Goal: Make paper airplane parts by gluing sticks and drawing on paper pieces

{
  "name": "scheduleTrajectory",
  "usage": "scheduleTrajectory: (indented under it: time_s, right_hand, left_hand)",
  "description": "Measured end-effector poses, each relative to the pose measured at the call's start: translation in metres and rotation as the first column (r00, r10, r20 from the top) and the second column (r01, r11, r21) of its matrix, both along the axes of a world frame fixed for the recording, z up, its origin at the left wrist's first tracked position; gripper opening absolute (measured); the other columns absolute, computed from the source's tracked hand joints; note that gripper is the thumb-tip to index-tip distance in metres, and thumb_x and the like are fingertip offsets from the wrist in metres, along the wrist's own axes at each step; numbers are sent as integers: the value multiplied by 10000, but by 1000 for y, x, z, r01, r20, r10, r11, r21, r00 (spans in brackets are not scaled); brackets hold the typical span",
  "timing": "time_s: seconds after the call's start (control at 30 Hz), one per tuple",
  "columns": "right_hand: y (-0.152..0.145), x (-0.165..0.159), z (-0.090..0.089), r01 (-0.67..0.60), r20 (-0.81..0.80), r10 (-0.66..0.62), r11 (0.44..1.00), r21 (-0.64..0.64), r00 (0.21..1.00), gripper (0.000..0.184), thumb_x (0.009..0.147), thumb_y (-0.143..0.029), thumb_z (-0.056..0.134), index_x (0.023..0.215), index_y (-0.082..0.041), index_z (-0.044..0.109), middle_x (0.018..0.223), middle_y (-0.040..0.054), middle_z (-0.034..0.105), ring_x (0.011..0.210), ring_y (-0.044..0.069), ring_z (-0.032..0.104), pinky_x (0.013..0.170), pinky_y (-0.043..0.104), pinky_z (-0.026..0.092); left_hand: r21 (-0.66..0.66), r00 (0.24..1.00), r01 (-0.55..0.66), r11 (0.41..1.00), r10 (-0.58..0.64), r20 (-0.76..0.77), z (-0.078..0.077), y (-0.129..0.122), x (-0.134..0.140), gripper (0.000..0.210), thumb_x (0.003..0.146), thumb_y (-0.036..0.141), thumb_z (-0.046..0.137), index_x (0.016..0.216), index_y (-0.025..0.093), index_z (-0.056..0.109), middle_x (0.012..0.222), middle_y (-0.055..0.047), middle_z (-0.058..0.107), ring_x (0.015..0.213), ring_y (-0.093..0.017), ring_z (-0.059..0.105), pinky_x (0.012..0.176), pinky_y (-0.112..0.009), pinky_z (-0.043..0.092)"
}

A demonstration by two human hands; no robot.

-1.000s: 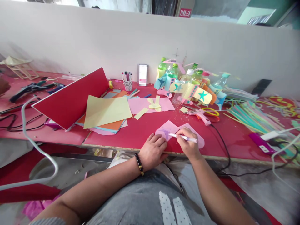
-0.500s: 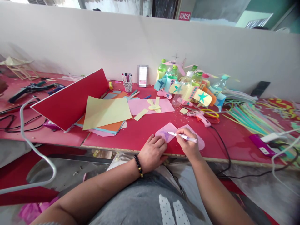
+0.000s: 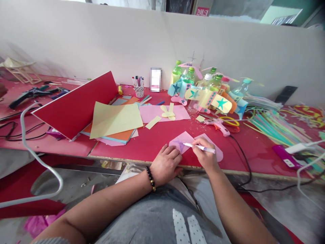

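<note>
My right hand (image 3: 207, 154) grips a white marker pen (image 3: 200, 147) with a purple end, its tip on a pink paper piece (image 3: 185, 137). A purple star-like patch (image 3: 180, 145) is coloured on that paper. My left hand (image 3: 167, 162) lies flat at the table's near edge, its fingertips touching the paper's lower left edge. A second pink paper piece with a rounded end (image 3: 215, 149) lies partly under my right hand. Behind them, yellow paper strips (image 3: 168, 112) rest crossed on a pink sheet (image 3: 149, 113).
A pink glue gun (image 3: 218, 126) lies to the right, its cord hanging over the edge. Decorated bottles (image 3: 203, 88) stand at the back. To the left are stacked coloured sheets (image 3: 116, 118) and a leaning red board (image 3: 76, 105). A pen cup (image 3: 138, 90) and a phone (image 3: 155, 80) stand by the wall.
The purple patch on the paper looks a little fuller. Both hands keep nearly the same place, and the camera view has shifted slightly.
</note>
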State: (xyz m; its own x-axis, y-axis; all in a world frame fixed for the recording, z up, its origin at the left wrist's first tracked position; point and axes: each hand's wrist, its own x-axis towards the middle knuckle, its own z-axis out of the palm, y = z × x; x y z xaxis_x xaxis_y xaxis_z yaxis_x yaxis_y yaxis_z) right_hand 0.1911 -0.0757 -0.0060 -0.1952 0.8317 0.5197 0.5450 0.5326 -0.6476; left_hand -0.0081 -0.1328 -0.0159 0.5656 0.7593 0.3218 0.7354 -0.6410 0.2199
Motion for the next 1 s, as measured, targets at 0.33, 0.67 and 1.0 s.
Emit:
scheduleTrajectory:
  time_s: [0.33,0.67,1.0]
  right_hand:
    - [1,1,-1,16,-8,-16,1000,-10,1000,126,782,-145,560,683,-222,545,665,-7,550,631,167,516,595,300,405]
    - [-3,5,-2,55,-34,-55,998,-15,998,97,810,-183,553,721,-218,567,668,-8,560,637,168,529,576,294,395]
    - [0,1,2,26,7,-26,998,-55,1000,93,801,-180,565,721,-221,588,670,-6,592,640,168,547,572,287,401]
  left_hand:
    - [13,1000,3,1000,-4,11,-4,1,0,401,821,380,704,1140,171,580,1184,-81,619,1225,-289,479,1132,-499,296]
    - [19,1000,-1,1000,1,5,-2,0,-1,400,816,389,705,1132,180,574,1250,-82,583,1225,-286,476,1129,-493,301]
    - [22,1000,8,1000,-8,-3,-3,0,0,363,822,377,699,1104,182,579,1183,-81,608,1228,-294,472,1116,-500,309]
